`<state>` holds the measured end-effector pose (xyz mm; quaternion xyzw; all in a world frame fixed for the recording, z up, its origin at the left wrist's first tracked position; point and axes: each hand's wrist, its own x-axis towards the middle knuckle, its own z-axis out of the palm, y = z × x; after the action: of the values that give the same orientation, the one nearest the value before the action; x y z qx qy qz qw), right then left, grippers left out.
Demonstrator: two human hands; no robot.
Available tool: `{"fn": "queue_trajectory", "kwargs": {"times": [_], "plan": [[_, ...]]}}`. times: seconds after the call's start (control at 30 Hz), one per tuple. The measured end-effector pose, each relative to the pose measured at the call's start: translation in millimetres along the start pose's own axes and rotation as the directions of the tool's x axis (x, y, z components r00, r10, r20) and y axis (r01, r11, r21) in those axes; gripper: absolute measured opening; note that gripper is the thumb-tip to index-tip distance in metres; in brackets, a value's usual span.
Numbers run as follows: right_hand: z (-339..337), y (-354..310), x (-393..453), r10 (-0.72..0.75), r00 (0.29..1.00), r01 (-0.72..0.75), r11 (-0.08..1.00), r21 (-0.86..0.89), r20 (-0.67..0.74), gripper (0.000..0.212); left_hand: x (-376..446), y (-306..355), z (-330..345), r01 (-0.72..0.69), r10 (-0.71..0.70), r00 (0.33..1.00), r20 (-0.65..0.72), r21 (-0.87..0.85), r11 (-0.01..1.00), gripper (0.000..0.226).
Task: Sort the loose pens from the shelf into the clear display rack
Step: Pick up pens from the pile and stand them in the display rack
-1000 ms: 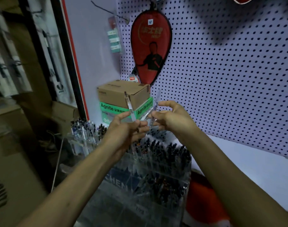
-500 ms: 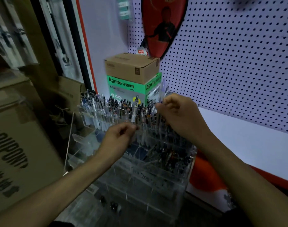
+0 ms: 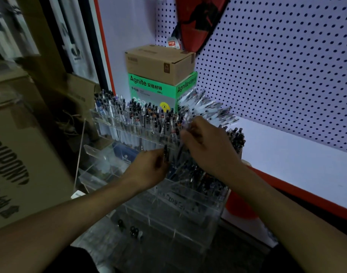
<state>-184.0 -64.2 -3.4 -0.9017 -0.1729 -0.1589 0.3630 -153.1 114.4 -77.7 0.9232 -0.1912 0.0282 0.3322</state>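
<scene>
The clear display rack (image 3: pixel 176 211) stands in tiers before me, its rows packed with several upright pens (image 3: pixel 137 117). My left hand (image 3: pixel 149 170) pinches a dark-tipped pen (image 3: pixel 165 153) over a middle tier. My right hand (image 3: pixel 210 148) grips a fanned bundle of clear pens (image 3: pixel 206 107) that sticks up and to the right above the rack's top row. The two hands are close together, almost touching. The lower ends of the held pens are hidden behind my fingers.
A brown box (image 3: pixel 158 64) sits on a green Agnite box (image 3: pixel 154 89) behind the rack. A white pegboard (image 3: pixel 277 66) and a white shelf (image 3: pixel 298 162) lie to the right. Large cardboard cartons (image 3: pixel 20 154) stand at left. Small dark caps (image 3: pixel 133 230) lie below the rack.
Both hands came down from in front of the boxes to the rack. The left hand's pen now points down into a middle tier; the right hand still holds its bundle.
</scene>
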Motion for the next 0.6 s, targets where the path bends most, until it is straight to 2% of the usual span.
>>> {"fn": "queue_trajectory", "kwargs": {"times": [0.1,0.17,0.3,0.4,0.53,0.6], "plan": [[5.2,3.2,-1.8,-0.013,1.0,0.015,0.996,-0.083,0.026,0.016,2.4,-1.7,-1.9,-0.016,0.017,0.997,-0.078,0.012,1.0,0.011],[6.7,4.3,-2.9,-0.017,1.0,0.019,0.998,-0.068,0.025,0.016,2.8,-2.6,-2.8,-0.025,0.024,0.996,-0.092,-0.007,1.0,0.013],[11.8,10.1,-3.0,-0.068,0.996,0.076,0.988,-0.134,0.065,0.013,-0.5,-7.1,-1.8,-0.058,0.059,0.998,-0.013,0.059,0.997,0.01],[16.9,12.5,-0.3,-0.072,0.987,0.103,0.97,-0.22,0.145,0.018,-2.9,-9.5,-0.9,-0.024,0.023,1.0,0.014,0.132,0.991,0.024],[18.0,7.6,2.1,-0.076,0.982,0.124,0.951,-0.285,0.172,0.022,-1.1,-12.0,-0.4,0.002,-0.007,1.0,0.028,0.166,0.986,0.005],[16.5,5.2,3.4,-0.071,0.979,0.132,0.936,-0.325,0.193,0.021,0.2,-14.2,-0.8,-0.003,-0.007,0.998,0.066,0.145,0.989,0.004]]}}
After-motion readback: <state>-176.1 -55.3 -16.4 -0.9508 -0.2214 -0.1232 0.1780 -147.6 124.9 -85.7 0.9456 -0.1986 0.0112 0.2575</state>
